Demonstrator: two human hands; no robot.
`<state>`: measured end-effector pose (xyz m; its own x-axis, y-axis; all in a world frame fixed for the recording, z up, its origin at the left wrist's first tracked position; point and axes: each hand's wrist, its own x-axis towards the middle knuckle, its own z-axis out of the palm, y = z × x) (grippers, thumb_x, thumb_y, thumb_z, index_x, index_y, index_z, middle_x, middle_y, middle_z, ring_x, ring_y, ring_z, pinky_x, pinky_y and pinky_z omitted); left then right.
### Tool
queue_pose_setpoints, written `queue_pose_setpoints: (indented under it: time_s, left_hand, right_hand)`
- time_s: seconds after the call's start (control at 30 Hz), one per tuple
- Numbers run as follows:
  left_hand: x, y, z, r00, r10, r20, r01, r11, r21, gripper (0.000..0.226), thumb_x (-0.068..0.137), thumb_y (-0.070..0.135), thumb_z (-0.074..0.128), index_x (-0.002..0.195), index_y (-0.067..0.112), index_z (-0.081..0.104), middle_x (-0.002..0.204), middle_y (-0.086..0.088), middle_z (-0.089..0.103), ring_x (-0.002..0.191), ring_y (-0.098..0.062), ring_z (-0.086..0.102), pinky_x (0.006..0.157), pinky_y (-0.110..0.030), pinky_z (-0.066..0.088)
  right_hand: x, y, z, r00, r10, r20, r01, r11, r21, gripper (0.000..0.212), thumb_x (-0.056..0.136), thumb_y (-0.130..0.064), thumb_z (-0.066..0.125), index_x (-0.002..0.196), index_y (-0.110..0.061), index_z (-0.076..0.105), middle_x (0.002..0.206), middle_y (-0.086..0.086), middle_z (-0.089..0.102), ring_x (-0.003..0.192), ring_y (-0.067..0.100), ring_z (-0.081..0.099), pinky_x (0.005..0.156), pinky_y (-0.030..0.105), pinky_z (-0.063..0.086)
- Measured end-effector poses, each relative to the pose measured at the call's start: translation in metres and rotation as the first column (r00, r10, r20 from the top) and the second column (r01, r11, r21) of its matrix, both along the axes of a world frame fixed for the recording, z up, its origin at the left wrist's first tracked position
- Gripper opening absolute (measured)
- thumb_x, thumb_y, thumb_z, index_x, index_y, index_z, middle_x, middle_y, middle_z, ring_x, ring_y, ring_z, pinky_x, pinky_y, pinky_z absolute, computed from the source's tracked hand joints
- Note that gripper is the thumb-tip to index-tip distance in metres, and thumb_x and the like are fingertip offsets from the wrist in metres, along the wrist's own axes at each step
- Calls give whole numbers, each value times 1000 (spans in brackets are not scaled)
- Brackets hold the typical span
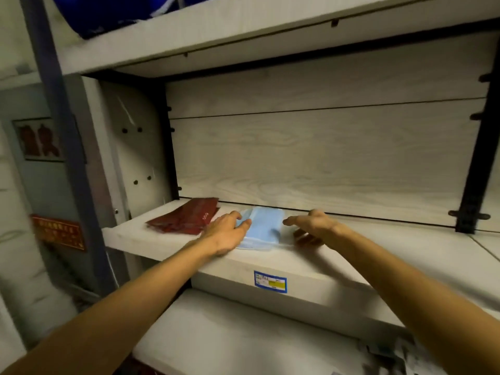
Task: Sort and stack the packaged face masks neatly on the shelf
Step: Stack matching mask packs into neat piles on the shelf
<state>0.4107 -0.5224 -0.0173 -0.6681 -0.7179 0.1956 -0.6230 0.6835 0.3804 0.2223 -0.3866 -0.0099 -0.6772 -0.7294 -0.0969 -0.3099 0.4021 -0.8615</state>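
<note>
A stack of light blue packaged face masks [263,228] lies on the pale wooden shelf [378,247], near its front edge. My left hand [226,234] rests on the stack's left side, fingers extended over the top pack. My right hand [313,221] hovers just right of the stack, fingers stretched toward it and holding nothing. Under that hand lies a dark red mask packet [307,238], mostly hidden. A pile of dark red mask packets [186,216] sits to the left on the same shelf.
The shelf bay has a wood-grain back panel [324,150] and a board overhead [243,31] bearing something blue [102,14]. A label [270,281] is stuck on the shelf's front edge. Another shelf [243,342] lies below. Black brackets [476,169] stand at the right.
</note>
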Motion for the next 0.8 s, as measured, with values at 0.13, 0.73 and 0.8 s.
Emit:
queue_pose_setpoints:
  time_s: [0.13, 0.73, 0.8]
  left_hand:
    - [-13, -32, 2, 996, -22, -91, 30, 996, 84, 24, 95, 36, 60, 110, 23, 73, 111, -1, 74, 104, -22, 67, 94, -37, 54]
    - [-64, -67, -12, 928, -232, -292, 262, 962, 70, 36, 102, 38, 48, 86, 14, 69, 74, 0, 68, 81, -24, 63, 70, -32, 47]
    - [-69, -69, -12, 876, -214, -431, 337, 913, 231, 25, 102, 27, 52, 100, 16, 74, 92, 0, 72, 91, -17, 64, 81, -33, 54]
  right_hand:
    - [-7, -25, -1, 994, -7, 108, 2, 999, 43, 31, 80, -32, 82, 73, -8, 63, 57, 6, 60, 47, 18, 50, 44, 23, 37]
    - [-30, -27, -17, 980, -40, 196, 89, 964, -251, 27, 88, -6, 69, 109, 12, 70, 100, 22, 72, 82, 32, 67, 74, 36, 59]
    - [-29, -21, -13, 976, -40, 215, 89, 971, -221, 28, 86, -10, 72, 108, 7, 72, 108, 25, 71, 91, 41, 63, 87, 52, 50]
